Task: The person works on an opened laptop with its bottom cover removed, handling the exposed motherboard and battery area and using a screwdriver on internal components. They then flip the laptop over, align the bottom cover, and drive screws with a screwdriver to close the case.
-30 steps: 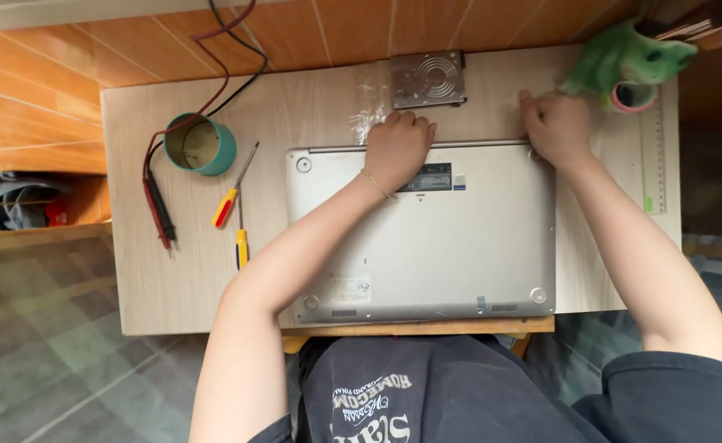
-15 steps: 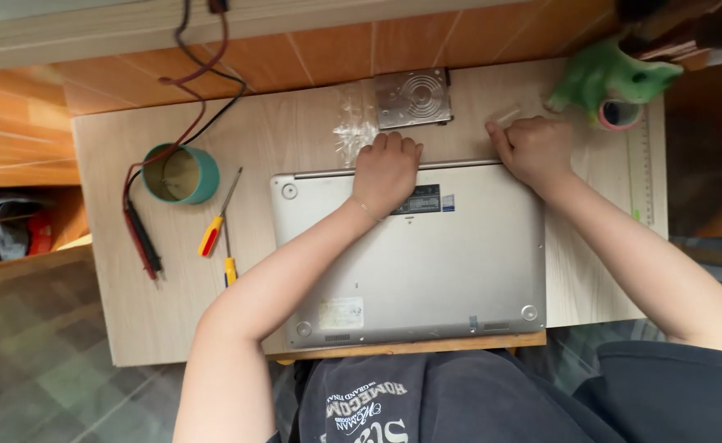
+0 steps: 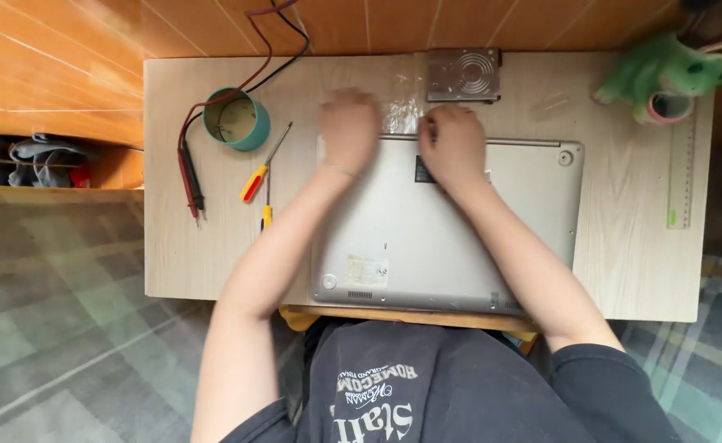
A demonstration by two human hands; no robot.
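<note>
A silver laptop [image 3: 451, 238] lies bottom up on a pale wooden table [image 3: 632, 271]. My left hand [image 3: 348, 130] is at the laptop's far left corner and is blurred by motion, so its grip is unclear. My right hand [image 3: 453, 146] lies on the middle of the far edge, by a dark label, with its fingers curled over that edge. Just beyond both hands lies a crumpled clear plastic bag [image 3: 402, 102].
A grey metal plate with a round grille [image 3: 463, 74] sits at the table's back. Left of the laptop are a teal tape roll [image 3: 236, 120], two screwdrivers [image 3: 262, 168] and red and black probes [image 3: 189, 176]. Far right: a green plush toy [image 3: 664, 70], a small tape roll [image 3: 669, 107], a ruler [image 3: 681, 176].
Both hands have slid left along the laptop's far edge: the left from the middle to the far left corner, the right from the right corner to the middle. The view has also shifted.
</note>
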